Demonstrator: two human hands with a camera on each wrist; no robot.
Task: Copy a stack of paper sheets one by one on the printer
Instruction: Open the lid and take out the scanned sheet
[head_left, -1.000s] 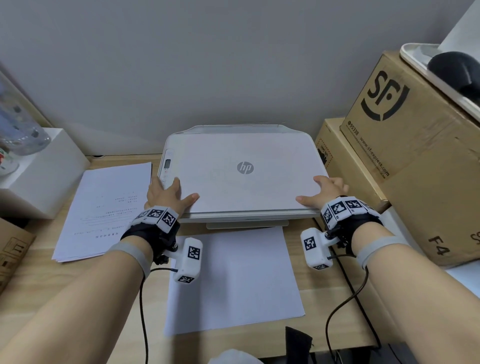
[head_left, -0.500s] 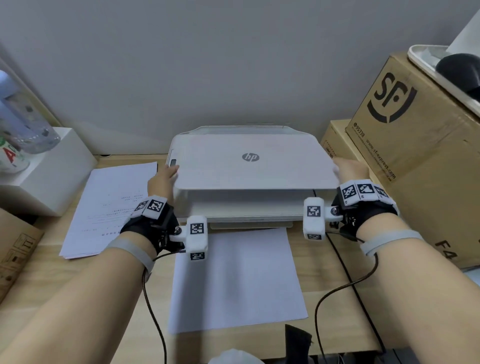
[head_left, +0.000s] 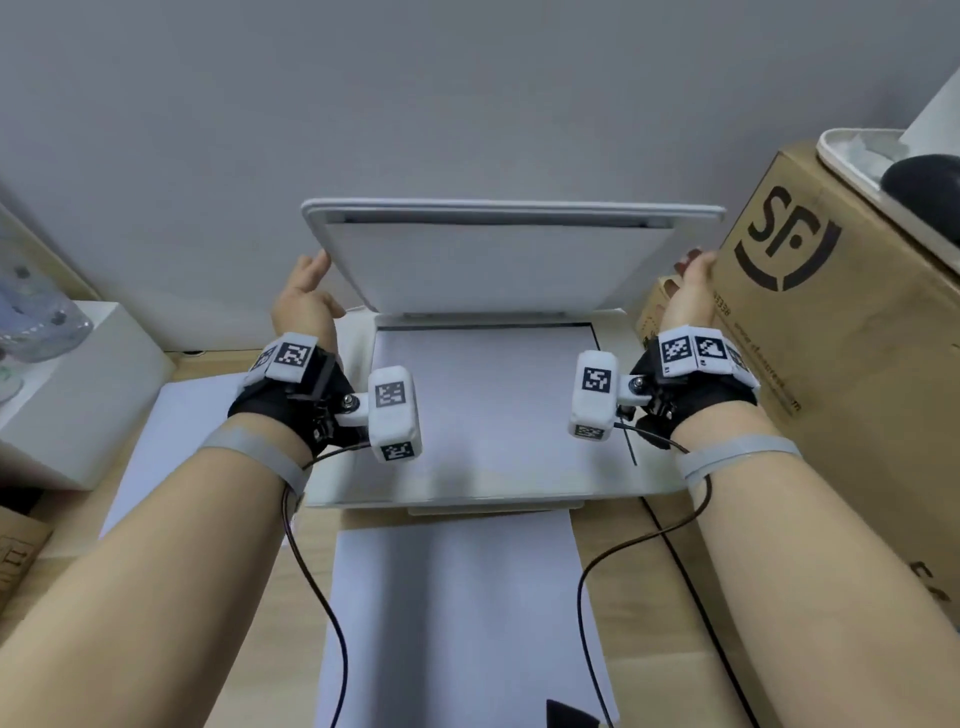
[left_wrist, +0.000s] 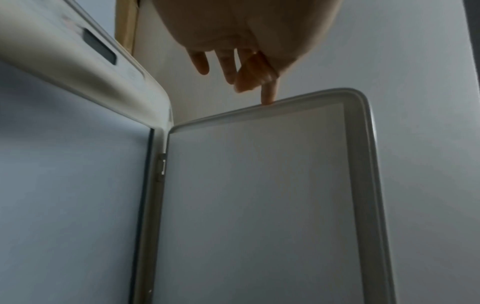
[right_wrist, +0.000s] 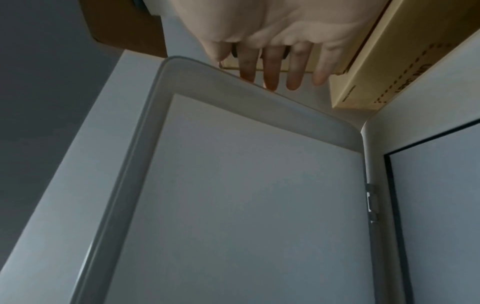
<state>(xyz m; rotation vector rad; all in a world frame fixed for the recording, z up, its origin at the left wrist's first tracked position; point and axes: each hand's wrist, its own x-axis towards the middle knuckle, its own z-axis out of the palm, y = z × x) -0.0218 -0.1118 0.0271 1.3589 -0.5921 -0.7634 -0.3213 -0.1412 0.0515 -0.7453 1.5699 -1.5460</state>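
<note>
The white printer (head_left: 353, 483) stands at the back of the wooden desk with its scanner lid (head_left: 498, 265) raised steeply. A white sheet (head_left: 483, 405) lies on the scanner bed. My left hand (head_left: 306, 291) is at the lid's left edge; in the left wrist view one straight fingertip (left_wrist: 267, 96) touches the lid's rim (left_wrist: 298, 100). My right hand (head_left: 693, 283) is at the lid's right edge, its straight fingers (right_wrist: 271, 72) against the rim (right_wrist: 259, 88). A stack of printed sheets (head_left: 171, 431) lies left of the printer. Another white sheet (head_left: 457, 613) lies in front of it.
Cardboard boxes (head_left: 841, 332) stand close to the right of the printer, with a tray (head_left: 852, 150) on top. A white box (head_left: 78, 395) and a plastic bottle (head_left: 31, 317) sit at the left. The grey wall is right behind the lid.
Both hands have lifted the scanner lid from shut to steeply raised, sliding up along its side edges. The sheet on the scanner bed has come into view.
</note>
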